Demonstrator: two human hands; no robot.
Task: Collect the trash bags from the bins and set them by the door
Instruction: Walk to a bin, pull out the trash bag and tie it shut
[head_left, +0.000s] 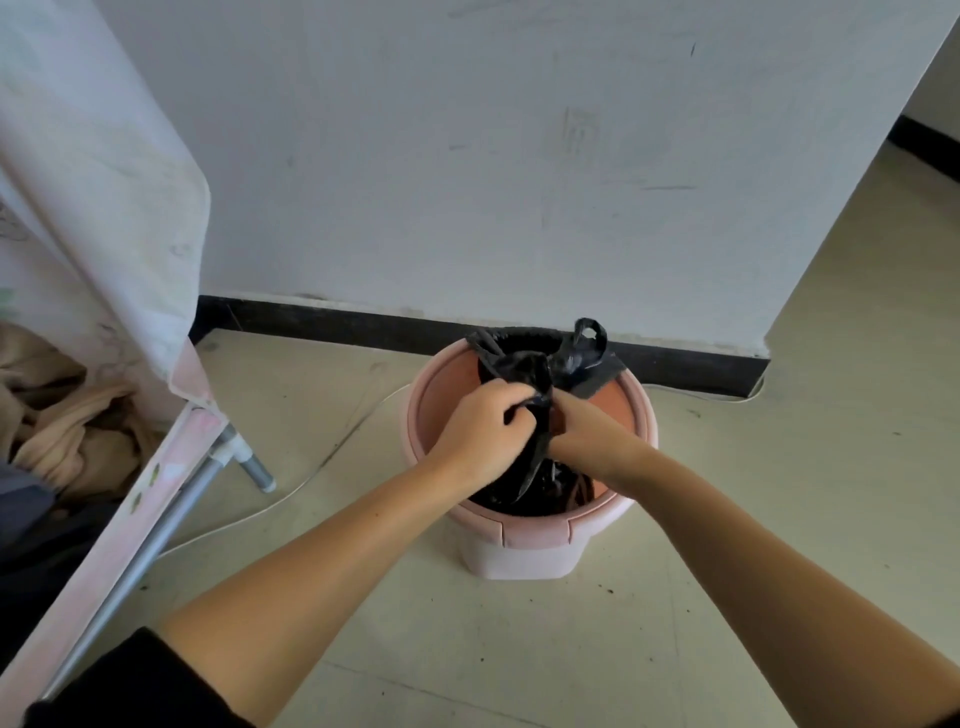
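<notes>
Your black trash bag (540, 374) sits inside the pink bin (524, 540), which stands on the floor (779, 519) at 12 o'clock from you, just in front of the white wall (519, 156). The bag's gathered top stands up out of the bin, so its long way runs up and down. One looped handle (589, 332) pokes up toward the wall at 12 o'clock.

Your left hand (483, 431) has its grip pressed shut, pinching the bunched top of the bag. Your right hand (587, 431) touches the bag right beside it, but you cannot tell how its grip is set.

At 9 o'clock a pink cloth wardrobe (104, 208) on metal poles stands near the bin. A thin white cord (291, 488) lies on the floor between them.
</notes>
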